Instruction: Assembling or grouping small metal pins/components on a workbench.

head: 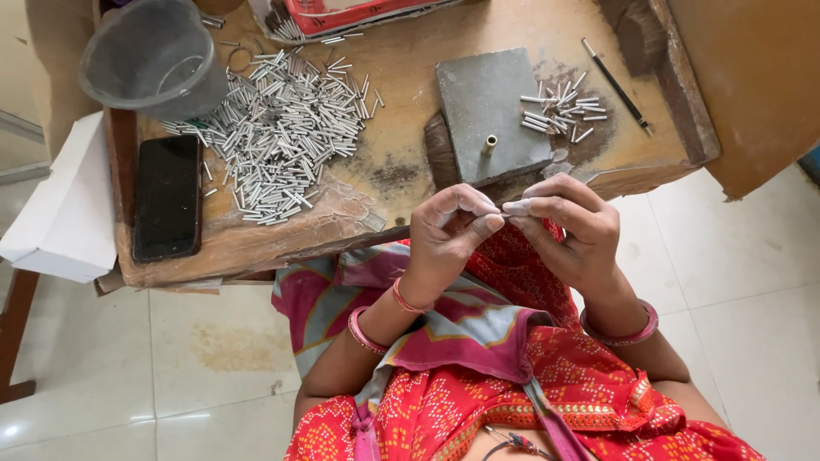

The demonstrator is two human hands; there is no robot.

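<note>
My left hand [451, 232] and my right hand [571, 230] meet fingertip to fingertip over my lap, just in front of the wooden bench's edge. They pinch a small thin piece [506, 213] between them; most of it is hidden by the fingers. A large heap of short silver metal tubes [286, 128] lies on the bench to the far left. A smaller bunch of the same tubes [564, 109] rests by a grey stone block [478, 94] that carries a short brass peg [489, 144].
A grey plastic bowl [154, 55] stands at the bench's back left. A black phone [167, 196] lies on the left edge, a white box [64, 209] beside it. A thin black rod [617, 85] lies at the right. A red tray [342, 13] sits at the back.
</note>
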